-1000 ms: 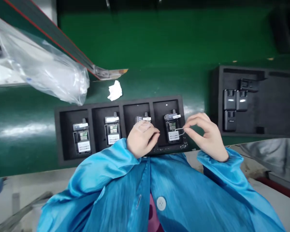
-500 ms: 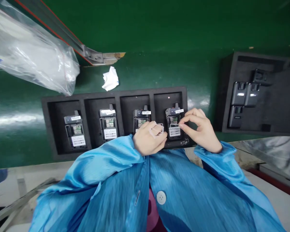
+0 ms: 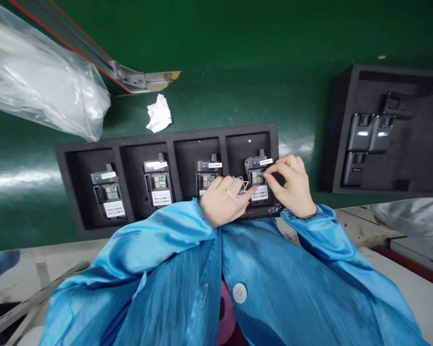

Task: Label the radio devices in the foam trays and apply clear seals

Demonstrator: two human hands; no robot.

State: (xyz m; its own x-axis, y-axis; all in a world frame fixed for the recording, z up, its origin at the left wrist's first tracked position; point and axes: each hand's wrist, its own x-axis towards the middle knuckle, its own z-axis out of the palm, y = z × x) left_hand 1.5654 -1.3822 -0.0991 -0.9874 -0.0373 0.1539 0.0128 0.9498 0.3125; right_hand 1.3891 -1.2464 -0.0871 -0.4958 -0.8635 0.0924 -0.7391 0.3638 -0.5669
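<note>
A black foam tray [image 3: 223, 129] holds several handheld radios with their battery bays uncovered, showing green circuit boards and white barcode labels. My left hand [image 3: 225, 202] is closed around thin white frame-shaped loops [image 3: 237, 186]; its index finger reaches the label of the rightmost radio [image 3: 260, 192]. From the right, my right hand [image 3: 292, 185] pinches at that radio's circuit board opening; whatever lies between its thumb and index finger is too small to make out. Partly behind my left hand sits another radio [image 3: 208, 168]. Two more radios, the second [image 3: 159, 185] and leftmost [image 3: 108, 194], lie in their own compartments.
At right, a second black foam tray [image 3: 341, 139] holds several black battery packs [image 3: 359, 132]. A clear plastic bag [image 3: 57, 91] lies at upper left beside a metal bracket [image 3: 137, 79]. Crumpled white paper [image 3: 159, 114] rests on the green table [image 3: 238, 86] behind the near tray.
My right hand's pinch has moved up from the label edge to the circuit board opening. My left hand has shifted right, its index finger now over the rightmost radio. The view has shifted slightly.
</note>
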